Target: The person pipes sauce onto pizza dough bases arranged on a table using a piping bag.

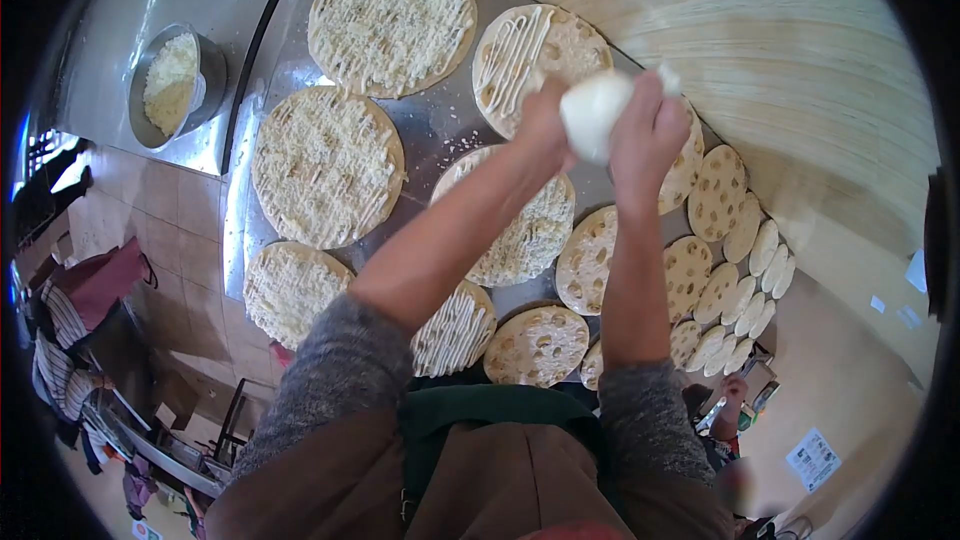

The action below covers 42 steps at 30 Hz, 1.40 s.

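And there's your left hand (pixel 545 128), fingers curled around one side of the white piping bag (pixel 597 117), blurred at the tips. Your right hand (pixel 650 135) clenches the other side, knuckles up, a twist of the bag poking out beyond them. The bag sits squeezed between both fists, right over the near edge of the half-striped pizza base (pixel 540 45), its white zigzags covering the left part. Beyond your left forearm, a grated-cheese-covered base (pixel 392 25) lies on the metal table (pixel 432 122).

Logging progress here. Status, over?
Left hand and right hand gripping bag. Dough round beneath them partly striped white. Nothing visibly in the way.
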{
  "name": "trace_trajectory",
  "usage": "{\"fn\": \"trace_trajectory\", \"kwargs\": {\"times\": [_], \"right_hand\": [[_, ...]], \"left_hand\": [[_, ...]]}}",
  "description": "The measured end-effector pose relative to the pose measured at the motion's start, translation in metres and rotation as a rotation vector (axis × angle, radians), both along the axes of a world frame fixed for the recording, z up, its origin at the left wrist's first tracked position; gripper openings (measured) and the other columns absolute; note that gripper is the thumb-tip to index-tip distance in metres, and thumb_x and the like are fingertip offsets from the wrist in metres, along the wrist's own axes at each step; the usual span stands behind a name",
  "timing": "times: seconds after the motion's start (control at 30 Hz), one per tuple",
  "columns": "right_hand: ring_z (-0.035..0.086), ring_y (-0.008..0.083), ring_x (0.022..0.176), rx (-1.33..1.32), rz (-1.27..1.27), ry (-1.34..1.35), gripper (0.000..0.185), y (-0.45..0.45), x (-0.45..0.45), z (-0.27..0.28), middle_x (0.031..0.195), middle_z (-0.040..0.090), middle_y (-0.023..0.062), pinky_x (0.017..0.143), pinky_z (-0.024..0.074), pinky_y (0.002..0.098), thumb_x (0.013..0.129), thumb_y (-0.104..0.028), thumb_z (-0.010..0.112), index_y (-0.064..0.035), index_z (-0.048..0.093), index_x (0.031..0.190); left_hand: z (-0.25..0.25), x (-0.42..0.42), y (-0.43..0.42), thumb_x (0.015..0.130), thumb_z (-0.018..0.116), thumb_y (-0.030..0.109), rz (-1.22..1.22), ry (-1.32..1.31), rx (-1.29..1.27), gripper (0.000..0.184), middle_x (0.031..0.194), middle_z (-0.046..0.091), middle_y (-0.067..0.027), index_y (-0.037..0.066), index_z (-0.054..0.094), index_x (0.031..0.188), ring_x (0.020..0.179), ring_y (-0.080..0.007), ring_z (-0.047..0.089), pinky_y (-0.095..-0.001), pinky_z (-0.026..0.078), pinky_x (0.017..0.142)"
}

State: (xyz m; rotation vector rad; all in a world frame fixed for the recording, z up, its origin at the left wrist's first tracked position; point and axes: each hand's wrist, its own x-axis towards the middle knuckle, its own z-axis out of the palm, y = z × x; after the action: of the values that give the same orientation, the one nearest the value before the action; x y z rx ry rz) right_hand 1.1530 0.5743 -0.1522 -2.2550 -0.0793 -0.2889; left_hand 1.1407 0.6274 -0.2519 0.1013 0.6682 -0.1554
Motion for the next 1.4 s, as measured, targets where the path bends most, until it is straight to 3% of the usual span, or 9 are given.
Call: {"fn": "trace_trajectory", "kwargs": {"times": [0.1,0.27,0.4,0.57,0.73,0.8,0.97,1.2,1.4], "right_hand": [[0.043,0.0094,0.054,0.137,0.067,0.146,0.041,-0.019,-0.047,-0.006,0.055,0.050,0.0076,0.050,0.0367,0.0315,0.089,-0.024,0.048,0.0077,0.052,0.064],[0.040,0.0099,0.052,0.078,-0.024,0.001,0.040,0.002,0.006,0.001,0.052,0.047,0.0056,0.049,0.0361,0.0313,0.087,-0.023,0.048,0.0072,0.050,0.061],[0.040,0.0118,0.051,-0.070,-0.081,-0.170,0.042,0.003,0.056,-0.009,0.048,0.043,0.0077,0.050,0.0361,0.0331,0.084,-0.024,0.048,0.0082,0.047,0.057],[0.042,0.0122,0.050,0.091,-0.042,-0.017,0.044,-0.009,0.002,-0.009,0.048,0.045,0.0102,0.049,0.0370,0.0335,0.087,-0.024,0.047,0.0079,0.048,0.057],[0.041,0.0107,0.050,0.101,0.026,0.093,0.043,-0.026,-0.044,-0.012,0.048,0.046,0.0074,0.047,0.0363,0.0324,0.089,-0.022,0.048,0.0064,0.048,0.057],[0.039,0.0090,0.051,0.024,-0.085,0.066,0.042,-0.017,-0.007,-0.008,0.051,0.044,0.0038,0.048,0.0352,0.0307,0.087,-0.024,0.048,0.0048,0.046,0.056],[0.039,0.0100,0.051,-0.102,-0.076,-0.152,0.043,-0.012,0.062,-0.007,0.050,0.045,0.0041,0.048,0.0351,0.0312,0.085,-0.026,0.048,0.0056,0.045,0.056],[0.043,0.0085,0.053,0.110,-0.014,0.084,0.038,-0.032,-0.037,-0.013,0.055,0.049,0.0036,0.048,0.0355,0.0290,0.089,-0.022,0.047,0.0046,0.050,0.062],[0.049,0.0087,0.059,0.276,-0.065,0.056,0.033,-0.025,-0.030,-0.003,0.064,0.054,0.0026,0.053,0.0400,0.0250,0.091,-0.023,0.047,0.0017,0.056,0.070]], "left_hand": [[0.021,-0.069,-0.003,0.088,0.036,0.021,-0.042,0.077,0.019,0.036,0.098,0.058,-0.0218,-0.008,0.045,0.108,0.083,-0.0322,0.063,-0.0450,0.055,0.070],[-0.002,0.006,-0.005,0.088,0.035,0.020,0.021,0.006,-0.021,0.031,0.094,0.057,-0.0202,-0.006,0.047,0.102,0.081,-0.0317,0.063,-0.0460,0.054,0.067],[-0.025,0.077,-0.005,0.088,0.033,0.027,-0.082,-0.102,0.203,0.031,0.064,0.054,-0.0085,0.001,0.051,0.088,0.051,-0.0198,0.055,-0.0365,0.036,0.037],[0.000,-0.003,-0.011,0.086,0.036,0.022,-0.015,-0.003,0.132,0.030,0.087,0.058,-0.0199,-0.004,0.047,0.096,0.073,-0.0306,0.063,-0.0438,0.054,0.063],[0.009,-0.055,-0.017,0.091,0.032,0.026,-0.057,0.078,-0.067,0.036,0.100,0.060,-0.0183,0.000,0.049,0.109,0.088,-0.0299,0.062,-0.0427,0.050,0.081],[0.000,-0.014,-0.016,0.087,0.033,0.022,-0.052,0.011,0.023,0.035,0.092,0.058,-0.0213,-0.006,0.044,0.106,0.080,-0.0313,0.063,-0.0439,0.053,0.064],[-0.036,0.099,-0.021,0.089,0.033,0.023,-0.062,-0.224,-0.128,0.037,0.098,0.057,-0.0221,-0.005,0.041,0.111,0.081,-0.0323,0.063,-0.0463,0.052,0.068],[0.015,-0.059,-0.024,0.092,0.032,0.027,-0.084,0.138,0.015,0.037,0.100,0.060,-0.0182,-0.001,0.047,0.110,0.088,-0.0297,0.062,-0.0402,0.050,0.080],[0.062,-0.031,-0.006,0.091,0.043,0.038,-0.054,-0.097,-0.135,0.040,0.086,0.061,-0.0124,0.000,0.051,0.102,0.079,-0.0253,0.063,-0.0380,0.053,0.069]]}}
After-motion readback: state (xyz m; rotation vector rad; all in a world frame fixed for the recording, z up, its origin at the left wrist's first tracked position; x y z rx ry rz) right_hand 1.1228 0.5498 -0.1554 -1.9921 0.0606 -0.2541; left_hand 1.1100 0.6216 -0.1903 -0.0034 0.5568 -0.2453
